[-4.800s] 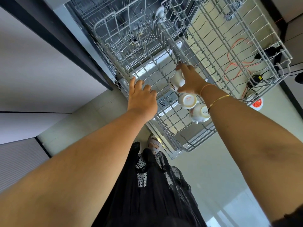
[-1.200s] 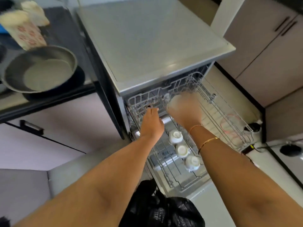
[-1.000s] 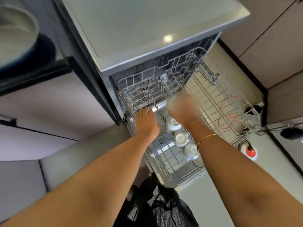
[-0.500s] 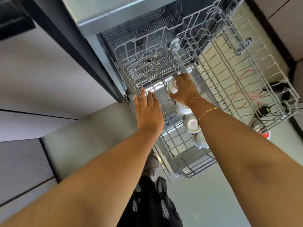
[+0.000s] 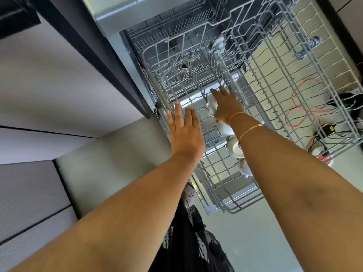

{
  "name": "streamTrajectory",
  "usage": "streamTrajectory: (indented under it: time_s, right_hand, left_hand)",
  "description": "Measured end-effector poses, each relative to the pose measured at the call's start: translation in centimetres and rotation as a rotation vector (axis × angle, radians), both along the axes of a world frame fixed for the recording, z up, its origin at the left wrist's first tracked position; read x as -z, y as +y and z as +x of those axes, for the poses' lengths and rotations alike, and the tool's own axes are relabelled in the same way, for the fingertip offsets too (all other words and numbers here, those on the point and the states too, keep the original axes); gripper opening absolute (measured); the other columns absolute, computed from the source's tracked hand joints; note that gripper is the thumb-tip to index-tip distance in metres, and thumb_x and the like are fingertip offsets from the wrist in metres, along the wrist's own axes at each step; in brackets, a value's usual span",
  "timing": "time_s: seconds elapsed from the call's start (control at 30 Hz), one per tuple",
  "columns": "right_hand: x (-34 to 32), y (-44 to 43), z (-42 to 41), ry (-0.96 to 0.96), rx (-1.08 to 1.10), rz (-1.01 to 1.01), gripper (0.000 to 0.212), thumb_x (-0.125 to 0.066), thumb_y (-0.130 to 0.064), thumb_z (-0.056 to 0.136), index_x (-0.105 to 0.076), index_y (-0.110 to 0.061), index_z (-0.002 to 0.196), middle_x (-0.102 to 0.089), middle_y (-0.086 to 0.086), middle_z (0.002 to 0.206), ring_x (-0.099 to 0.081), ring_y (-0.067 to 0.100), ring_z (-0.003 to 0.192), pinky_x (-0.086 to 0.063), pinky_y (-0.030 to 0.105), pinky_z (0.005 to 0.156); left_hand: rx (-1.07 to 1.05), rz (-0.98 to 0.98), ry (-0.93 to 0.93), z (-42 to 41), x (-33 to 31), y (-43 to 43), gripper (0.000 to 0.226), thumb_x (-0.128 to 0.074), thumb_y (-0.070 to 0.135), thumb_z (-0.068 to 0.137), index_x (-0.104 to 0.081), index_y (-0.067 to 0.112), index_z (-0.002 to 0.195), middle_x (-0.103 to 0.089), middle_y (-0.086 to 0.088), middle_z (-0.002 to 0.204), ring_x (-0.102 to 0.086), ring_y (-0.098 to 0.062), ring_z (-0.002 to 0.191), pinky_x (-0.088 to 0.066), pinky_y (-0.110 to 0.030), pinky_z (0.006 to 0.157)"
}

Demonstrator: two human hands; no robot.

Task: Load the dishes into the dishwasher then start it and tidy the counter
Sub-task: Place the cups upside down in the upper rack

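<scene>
The dishwasher's upper wire rack (image 5: 231, 210) is pulled out in front of me. Three white cups lie upside down in a row along its left side: (image 5: 225, 130), (image 5: 234, 148), (image 5: 243, 168). My right hand (image 5: 225, 107) lies over one more white cup (image 5: 211, 105) at the far end of that row. Its fingers drape across the cup's top, holding it down among the wires, and its thumb is hidden. My left hand (image 5: 184, 132) hovers at the rack's left rim with straight fingers and holds nothing.
The dishwasher's grey top (image 5: 121, 10) juts out above the open cavity, where a lower rack (image 5: 176, 61) shows. An orange cable (image 5: 306, 107) and a power strip (image 5: 324, 156) lie on the floor under the rack. Cabinet fronts (image 5: 49, 85) stand at the left.
My view has tipped down from the counter to the rack. My right hand has brought a fourth cup down to the far end of the row. The left hand's fingers have straightened.
</scene>
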State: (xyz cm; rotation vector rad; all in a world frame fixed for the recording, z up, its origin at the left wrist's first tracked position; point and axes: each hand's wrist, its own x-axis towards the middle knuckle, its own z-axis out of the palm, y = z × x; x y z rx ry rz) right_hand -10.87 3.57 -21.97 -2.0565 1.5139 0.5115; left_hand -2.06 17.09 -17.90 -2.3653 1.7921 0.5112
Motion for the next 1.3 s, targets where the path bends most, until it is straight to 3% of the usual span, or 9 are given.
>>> streamTrajectory:
  time_s: [0.17,0.27,0.37,0.5,0.63,0.7,0.9,1.1,1.3]
  right_hand:
    - [-1.3,0.0,0.5,0.052,0.011,-0.039,0.093,-0.067,-0.016,0.082,-0.006,-0.027,0.151,0.003,0.004,0.160,-0.004,0.035,0.145,-0.023,0.055,0.112]
    - [-2.8,0.7,1.2,0.006,0.033,-0.154,0.082,-0.061,-0.022,0.085,-0.012,-0.022,0.150,-0.004,0.006,0.159,-0.009,0.033,0.145,-0.023,0.051,0.113]
    - [-5.6,1.4,2.5,-0.112,0.056,-0.303,0.065,-0.053,-0.018,0.088,-0.025,-0.016,0.146,-0.017,0.009,0.156,-0.020,0.035,0.141,-0.033,0.050,0.109]
    - [-10.7,2.4,4.0,-0.270,0.046,-0.456,0.054,-0.051,-0.012,0.088,-0.036,-0.010,0.140,-0.030,0.015,0.146,-0.032,0.035,0.132,-0.038,0.046,0.106]
    - [-17.3,3.0,6.6,-0.456,0.061,-0.619,0.045,-0.050,-0.008,0.087,-0.046,-0.006,0.132,-0.041,0.017,0.136,-0.041,0.036,0.121,-0.039,0.043,0.101]
    - [-20.5,3.1,8.4,-0.541,0.049,-0.675,0.043,-0.050,-0.006,0.086,-0.049,-0.006,0.129,-0.045,0.016,0.132,-0.044,0.035,0.117,-0.041,0.041,0.096]
    - [-30.1,3.4,15.2,-0.742,-0.067,-0.808,0.039,-0.053,0.001,0.080,-0.057,-0.004,0.118,-0.054,0.018,0.116,-0.052,0.034,0.104,-0.046,0.041,0.087]
    - [-34.6,3.5,23.3,-0.792,-0.206,-0.845,0.037,-0.053,-0.003,0.081,-0.057,-0.006,0.118,-0.055,0.016,0.114,-0.054,0.032,0.101,-0.051,0.040,0.080]
    - [-34.5,2.6,32.7,-0.830,-0.210,-0.754,0.037,-0.052,-0.006,0.083,-0.055,-0.008,0.120,-0.052,0.014,0.117,-0.051,0.032,0.103,-0.050,0.040,0.078]
  left_hand:
    - [0.022,0.030,-0.033,0.0,-0.2,-0.1,0.070,-0.035,0.027,0.097,0.006,0.004,0.149,0.001,-0.012,0.158,0.024,-0.039,0.140,0.025,-0.051,0.102]
    - [0.033,0.056,-0.036,0.2,-0.5,-0.2,0.070,-0.033,0.026,0.097,0.009,0.004,0.148,0.006,-0.012,0.158,0.024,-0.038,0.140,0.024,-0.051,0.103]
    - [-0.013,0.047,0.088,0.8,-2.1,-0.3,0.071,-0.039,0.022,0.096,0.006,0.006,0.149,0.006,-0.012,0.158,0.019,-0.032,0.143,0.019,-0.047,0.110]
    - [-0.069,-0.178,0.222,2.7,-6.2,-0.8,0.062,-0.040,0.015,0.096,-0.010,0.009,0.149,-0.012,-0.012,0.156,0.000,-0.028,0.146,0.004,-0.042,0.119]
    - [-0.126,-0.420,0.232,5.7,-12.6,-2.1,0.059,-0.046,0.008,0.091,-0.026,0.010,0.146,-0.031,-0.009,0.148,-0.020,-0.026,0.142,-0.006,-0.039,0.120]
    - [-0.178,-0.535,0.247,7.2,-16.0,-2.5,0.052,-0.043,0.004,0.089,-0.036,0.006,0.141,-0.042,-0.011,0.141,-0.033,-0.028,0.134,-0.019,-0.038,0.117]
    - [-0.286,-0.735,0.300,13.0,-26.0,-2.7,0.050,-0.039,0.004,0.094,-0.036,0.017,0.142,-0.043,-0.003,0.140,-0.042,-0.020,0.128,-0.040,-0.032,0.103]
    - [-0.397,-1.002,0.173,21.8,-30.5,-2.2,0.041,-0.046,0.001,0.087,-0.052,0.007,0.127,-0.056,-0.012,0.123,-0.049,-0.030,0.116,-0.042,-0.036,0.098]
    - [-0.624,-0.960,0.071,34.1,-31.4,-2.6,0.046,-0.053,0.018,0.088,-0.042,0.009,0.132,-0.043,-0.009,0.133,-0.039,-0.026,0.124,-0.029,-0.035,0.106]
